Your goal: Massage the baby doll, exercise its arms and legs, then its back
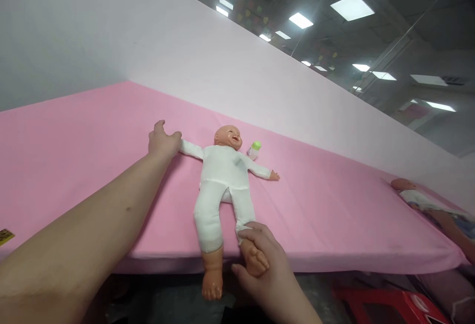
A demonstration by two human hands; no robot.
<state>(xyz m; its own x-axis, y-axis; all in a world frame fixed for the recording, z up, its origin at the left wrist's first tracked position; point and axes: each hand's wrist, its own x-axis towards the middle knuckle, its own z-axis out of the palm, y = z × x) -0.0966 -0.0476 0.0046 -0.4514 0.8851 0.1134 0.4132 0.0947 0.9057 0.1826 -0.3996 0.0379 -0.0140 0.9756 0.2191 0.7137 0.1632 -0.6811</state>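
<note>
A baby doll point(225, 168) in a white cloth outfit lies face up on a pink-covered table point(315, 205), its arms spread and its lower legs hanging over the front edge. My left hand point(163, 141) is closed around the end of the doll's arm on the left, hiding the doll's hand. Around the ankle and foot of the leg on the right curls my right hand point(269, 259), the thumb below and fingers above. The other bare foot point(213, 277) hangs free. Beside the doll's head lies a small baby bottle point(254, 150) with a green cap.
A pale wall panel point(222, 71) rises behind the table. At the far right lies another doll point(408, 190), with a person's arm point(451, 230) reaching to it. A red object point(389, 304) stands below the table edge. A yellow label point(5, 236) is at the far left.
</note>
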